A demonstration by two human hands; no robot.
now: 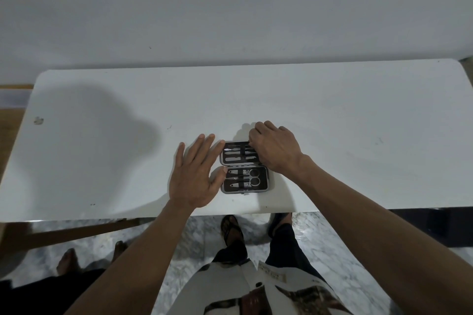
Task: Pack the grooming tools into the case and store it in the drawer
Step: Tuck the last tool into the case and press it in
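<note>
2 halves of manicure case (245, 167) lie open flat on white table (358, 135), near front edge; tools strapped in both. Small scissors (253, 177) and clippers in near half, slim files in far half. Risk: lid folded shut with tool not fully under strap, so tool pops out or blocks latch; case could also skid off near edge if pushed. Left hand (195, 174): open, fingers spread, flat beside case's left side, fingertips touching rim. Right hand (275, 147): curled over far half's right end, fingertips pressing there; whether pinching tool, cannot tell. Drawer not visible.
</note>
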